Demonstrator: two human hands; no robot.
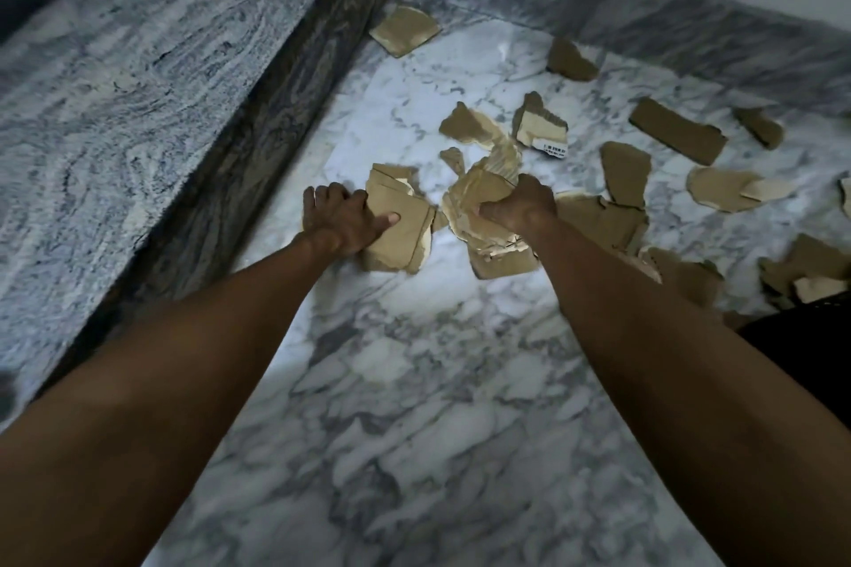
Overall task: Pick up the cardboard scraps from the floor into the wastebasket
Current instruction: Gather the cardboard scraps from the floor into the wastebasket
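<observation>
Several torn brown cardboard scraps lie scattered on the white marble floor [414,382]. My left hand [343,216] grips a stack of flat cardboard pieces [398,226] low over the floor. My right hand [518,207] is closed around a crumpled bunch of scraps [483,193]. More loose pieces lie beyond: one in the far corner [405,30], one with a white label [541,127], a long strip [677,131] and others to the right. A dark object [801,327] shows at the right edge; I cannot tell whether it is the wastebasket.
A raised grey granite step [161,83] runs along the left, with a dark riser [285,106]. A grey marble skirting [598,0] and white wall close off the back. Bare marble floor lies between my forearms.
</observation>
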